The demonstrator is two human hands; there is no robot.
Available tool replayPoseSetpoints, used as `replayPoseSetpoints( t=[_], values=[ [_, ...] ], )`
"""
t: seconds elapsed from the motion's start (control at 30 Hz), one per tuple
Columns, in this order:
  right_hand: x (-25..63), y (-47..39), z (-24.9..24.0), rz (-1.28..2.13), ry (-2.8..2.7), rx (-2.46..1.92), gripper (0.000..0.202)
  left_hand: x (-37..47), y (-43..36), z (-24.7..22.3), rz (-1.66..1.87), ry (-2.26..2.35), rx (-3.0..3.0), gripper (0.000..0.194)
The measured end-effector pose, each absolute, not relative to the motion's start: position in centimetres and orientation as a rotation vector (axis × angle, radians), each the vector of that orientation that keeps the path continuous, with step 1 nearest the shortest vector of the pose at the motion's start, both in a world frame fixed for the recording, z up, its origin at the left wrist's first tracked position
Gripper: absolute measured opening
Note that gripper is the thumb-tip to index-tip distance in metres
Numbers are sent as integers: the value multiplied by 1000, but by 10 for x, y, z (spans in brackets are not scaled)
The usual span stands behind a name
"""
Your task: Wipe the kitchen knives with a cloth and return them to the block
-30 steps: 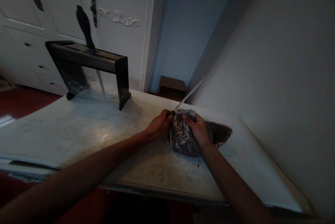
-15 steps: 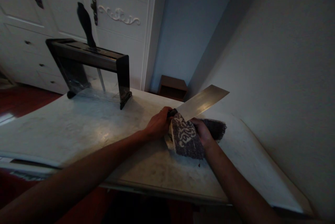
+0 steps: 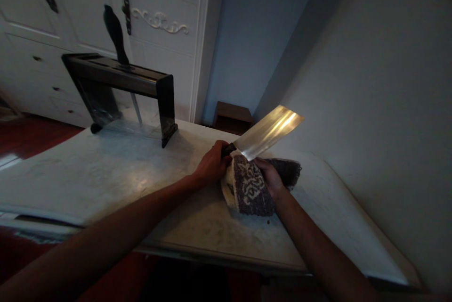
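Observation:
A broad-bladed knife point(image 3: 270, 131) points up and to the right, its blade shining with reflected light. My left hand point(image 3: 213, 164) is closed round its dark handle. My right hand point(image 3: 271, 177) grips a dark patterned cloth point(image 3: 251, 186) with a pale design, just below the blade. The cloth hangs down between my hands, and another part of it sticks out beyond my right hand. Its pale underside shows near my left hand. Where exactly the cloth touches the blade is hard to make out.
On the left of the pale table point(image 3: 169, 198) stands a black-framed knife holder point(image 3: 120, 76) with clear panels and one dark-handled tool in it. White cabinets point(image 3: 162, 57) rise behind. A brown box-like shelf point(image 3: 233, 116) is beyond the far edge, and a wall point(image 3: 370, 94) is on the right.
The knife has shifted slightly left and tilted, so its blade now catches bright light. My left hand has moved a little left, and the cloth has shifted slightly.

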State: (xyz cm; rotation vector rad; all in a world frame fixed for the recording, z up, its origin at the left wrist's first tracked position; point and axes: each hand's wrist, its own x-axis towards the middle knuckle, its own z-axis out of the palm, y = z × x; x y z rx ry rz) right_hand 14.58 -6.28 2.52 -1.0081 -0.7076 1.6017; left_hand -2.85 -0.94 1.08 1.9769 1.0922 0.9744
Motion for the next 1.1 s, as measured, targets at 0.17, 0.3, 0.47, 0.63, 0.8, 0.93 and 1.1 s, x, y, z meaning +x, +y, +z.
replayPoseSetpoints(
  t=[0.17, 0.3, 0.47, 0.63, 0.8, 0.93, 1.1],
  values=[
    [148, -61, 24, 1587, -742, -1013, 15, -33, 0, 7, 1016, 1173, 1914, 30],
    [152, -60, 25, 1586, -759, -1032, 18, -38, 7, 3, 1099, 1204, 1888, 29],
    [161, -56, 25, 1582, -663, -1105, 14, -40, 11, 4, 1205, 1279, 1867, 33],
    [187, -42, 10, 1531, -618, -1183, 17, -42, 13, 8, 1311, 1309, 1875, 36],
    [211, -31, -4, 1293, -576, -1213, 17, -43, 13, 9, 1323, 1335, 1990, 31],
    [206, -32, -7, 1230, -564, -1167, 20, -41, 10, 8, 1269, 1325, 2076, 30],
    [190, -36, -2, 1250, -631, -1120, 25, -40, 7, 5, 1178, 1272, 2193, 30]
  ],
)
